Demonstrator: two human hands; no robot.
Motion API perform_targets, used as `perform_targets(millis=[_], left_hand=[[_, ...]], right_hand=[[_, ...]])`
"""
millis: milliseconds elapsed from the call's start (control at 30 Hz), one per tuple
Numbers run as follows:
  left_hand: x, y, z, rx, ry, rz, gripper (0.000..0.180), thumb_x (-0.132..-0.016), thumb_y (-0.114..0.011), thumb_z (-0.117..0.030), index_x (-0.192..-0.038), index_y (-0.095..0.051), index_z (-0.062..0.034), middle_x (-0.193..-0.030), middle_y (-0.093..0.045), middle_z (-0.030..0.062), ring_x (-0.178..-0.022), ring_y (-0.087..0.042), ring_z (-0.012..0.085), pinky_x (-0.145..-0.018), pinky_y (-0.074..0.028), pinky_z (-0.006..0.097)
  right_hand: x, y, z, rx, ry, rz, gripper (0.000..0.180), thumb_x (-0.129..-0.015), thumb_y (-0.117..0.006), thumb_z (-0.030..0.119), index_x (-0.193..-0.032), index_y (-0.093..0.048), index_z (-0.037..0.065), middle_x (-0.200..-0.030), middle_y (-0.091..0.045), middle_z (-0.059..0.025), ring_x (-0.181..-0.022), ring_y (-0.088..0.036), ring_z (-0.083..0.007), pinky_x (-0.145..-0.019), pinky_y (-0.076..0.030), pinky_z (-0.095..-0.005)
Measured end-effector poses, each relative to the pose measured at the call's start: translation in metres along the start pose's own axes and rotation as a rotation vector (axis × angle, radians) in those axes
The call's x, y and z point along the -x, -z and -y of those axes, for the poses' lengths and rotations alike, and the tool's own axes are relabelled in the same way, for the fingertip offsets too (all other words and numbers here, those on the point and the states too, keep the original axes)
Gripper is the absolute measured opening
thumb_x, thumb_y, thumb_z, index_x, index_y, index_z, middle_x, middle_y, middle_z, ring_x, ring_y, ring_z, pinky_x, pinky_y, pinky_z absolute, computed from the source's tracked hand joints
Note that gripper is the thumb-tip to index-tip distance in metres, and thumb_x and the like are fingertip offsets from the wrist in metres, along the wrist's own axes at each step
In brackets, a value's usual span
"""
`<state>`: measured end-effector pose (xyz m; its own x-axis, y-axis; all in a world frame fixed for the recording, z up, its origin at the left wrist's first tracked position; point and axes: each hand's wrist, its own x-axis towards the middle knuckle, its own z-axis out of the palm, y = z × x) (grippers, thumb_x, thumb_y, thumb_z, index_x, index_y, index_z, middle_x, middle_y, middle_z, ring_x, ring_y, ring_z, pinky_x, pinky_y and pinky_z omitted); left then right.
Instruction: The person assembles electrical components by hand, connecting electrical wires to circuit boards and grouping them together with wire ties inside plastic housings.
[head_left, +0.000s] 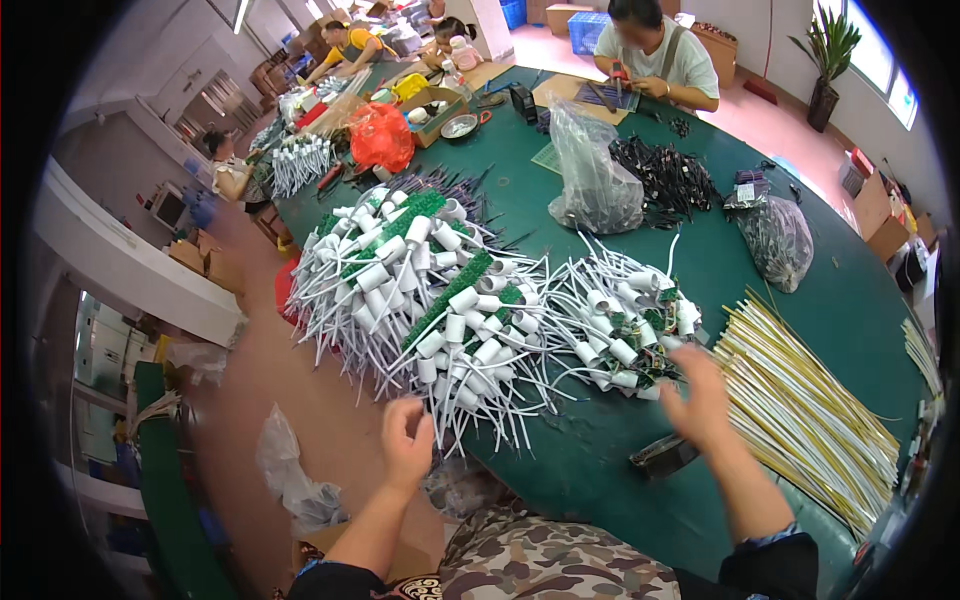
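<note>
Both hands are held empty: the left hand point(407, 440) loosely curled, the right hand point(697, 400) spread beside white sockets point(620, 330) on the green table point(600, 470).

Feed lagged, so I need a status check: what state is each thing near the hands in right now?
left hand: loosely curled, holding nothing, at the table edge.
right hand: open, empty, above the white socket pile.
white socket pile: heaped, wires tangled.
yellow wire bundle: laid out roughly parallel.
dark tool: lying on the green table, untouched.
clear bag: upright, bunched shut.
</note>
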<state>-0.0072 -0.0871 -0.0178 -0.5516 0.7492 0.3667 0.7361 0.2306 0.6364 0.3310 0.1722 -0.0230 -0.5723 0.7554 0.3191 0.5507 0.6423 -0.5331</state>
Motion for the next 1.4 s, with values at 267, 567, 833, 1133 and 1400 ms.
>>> perform_targets(millis=[267, 567, 833, 1133, 1400], left_hand=[[-0.144, 0.000, -0.004, -0.590, -0.386, 0.140, 0.083, -0.068, -0.078, -0.052, -0.138, -0.048, -0.0201, -0.154, -0.014, 0.0224, -0.142, -0.005, 0.0502, -0.106, -0.004, 0.073], [-0.144, 0.004, 0.034, -0.633, -0.340, 0.172, 0.091, -0.062, -0.077, -0.060, -0.140, -0.046, -0.0240, -0.157, -0.005, 0.0198, -0.143, 0.003, 0.0475, -0.099, -0.004, 0.080], [-0.153, 0.000, 0.058, -0.610, -0.376, 0.089, 0.089, -0.063, -0.078, -0.058, -0.138, -0.048, -0.0235, -0.156, -0.009, 0.0223, -0.143, 0.000, 0.0493, -0.100, -0.002, 0.078], [-0.172, -0.001, 0.062, -0.597, -0.416, 0.068, 0.089, -0.061, -0.081, -0.053, -0.138, -0.049, -0.0238, -0.155, -0.014, 0.0231, -0.142, -0.005, 0.0501, -0.102, -0.004, 0.076], [-0.196, 0.010, 0.076, -0.664, -0.392, 0.095, 0.093, -0.063, -0.079, -0.053, -0.143, -0.043, -0.0250, -0.157, -0.011, 0.0222, -0.144, -0.003, 0.0481, -0.105, -0.005, 0.073]], right_hand=[[-0.041, -0.211, 0.116, -1.378, -0.926, 0.415, 0.105, -0.086, -0.072, 0.035, -0.151, 0.006, 0.007, -0.151, -0.023, -0.0255, -0.136, -0.034, -0.0377, -0.109, -0.032, -0.0449], [-0.055, -0.277, 0.144, -1.191, -0.941, 0.240, 0.131, -0.076, -0.081, 0.031, -0.146, 0.026, 0.002, -0.154, -0.006, -0.0254, -0.140, -0.023, -0.0335, -0.113, -0.027, -0.0404], [-0.067, -0.286, 0.159, -1.280, -0.896, 0.261, 0.119, -0.087, -0.068, 0.013, -0.141, 0.038, 0.014, -0.151, -0.018, -0.0213, -0.134, -0.034, -0.0322, -0.110, -0.031, -0.0422], [-0.078, -0.314, 0.156, -1.240, -0.777, 0.134, 0.129, -0.074, -0.082, 0.022, -0.145, 0.024, 0.002, -0.148, -0.027, -0.0225, -0.134, -0.034, -0.0319, -0.110, -0.031, -0.0392], [-0.105, -0.347, 0.165, -0.937, -0.834, 0.205, 0.143, -0.063, -0.080, 0.060, -0.145, 0.013, -0.011, -0.153, -0.013, -0.0308, -0.142, -0.019, -0.0430, -0.116, -0.010, -0.0474]])
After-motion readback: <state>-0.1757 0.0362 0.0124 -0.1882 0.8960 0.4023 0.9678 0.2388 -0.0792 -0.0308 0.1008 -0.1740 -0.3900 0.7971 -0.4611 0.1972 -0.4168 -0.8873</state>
